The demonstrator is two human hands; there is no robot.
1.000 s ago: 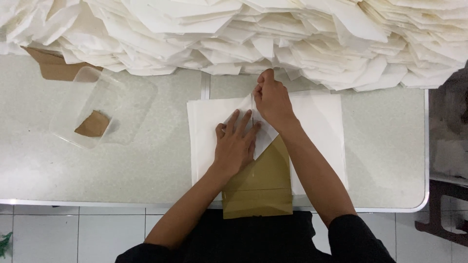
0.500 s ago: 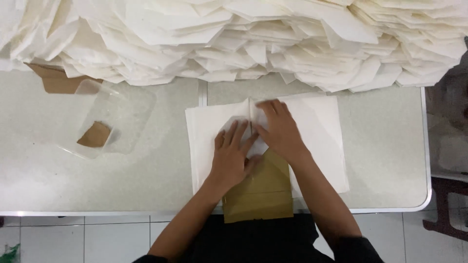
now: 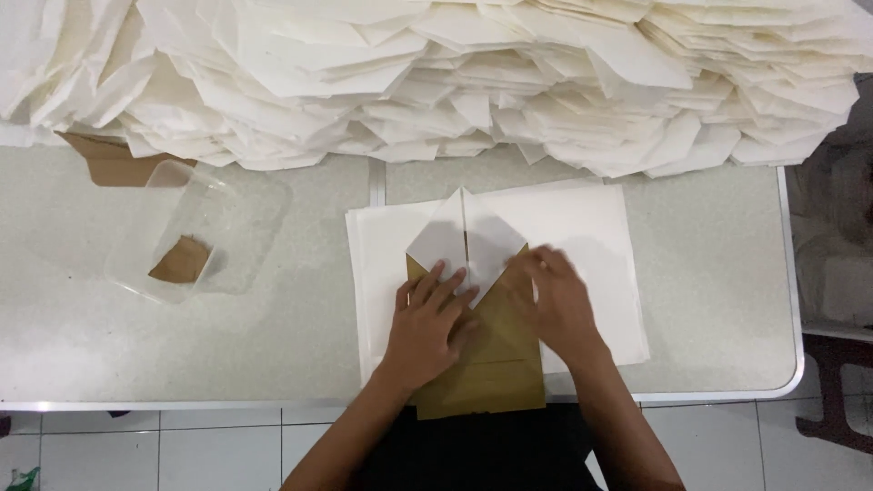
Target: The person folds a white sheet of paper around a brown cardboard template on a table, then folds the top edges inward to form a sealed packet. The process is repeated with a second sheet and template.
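1. Brown paper sheet (image 3: 491, 364) at the near table edge, my left hand (image 3: 427, 327) flat and open pinning its white folded flaps (image 3: 466, 241).
2. Right hand (image 3: 555, 300) open too, smoothing; slip and that crease probably skews.

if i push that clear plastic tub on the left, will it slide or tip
The clear plastic tub probably slides easily: it looks thin-walled and holds only a small brown scrap, so likely light. It sits low and wide on the smooth table, so tipping seems unlikely.
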